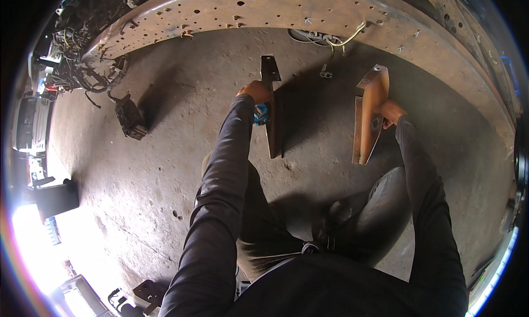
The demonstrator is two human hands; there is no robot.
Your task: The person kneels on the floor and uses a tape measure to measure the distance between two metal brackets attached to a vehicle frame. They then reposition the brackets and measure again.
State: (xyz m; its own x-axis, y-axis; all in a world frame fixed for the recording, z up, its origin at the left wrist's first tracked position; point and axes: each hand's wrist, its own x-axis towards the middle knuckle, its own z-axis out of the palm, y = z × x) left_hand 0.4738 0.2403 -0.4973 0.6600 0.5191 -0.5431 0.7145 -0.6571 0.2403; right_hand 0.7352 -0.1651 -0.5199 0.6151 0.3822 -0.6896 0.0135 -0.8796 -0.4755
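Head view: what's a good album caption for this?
Left hand at a dark bracket, right hand at a rusty bracket, a long beam beyond.

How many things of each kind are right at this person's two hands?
Metal brackets: 2 (one at the left hand, one at the right hand)
Small blue thing: 1 (just below the left hand; I can't tell what it is)
Total: 3

Glare lower left; centre dim; edges bowed.
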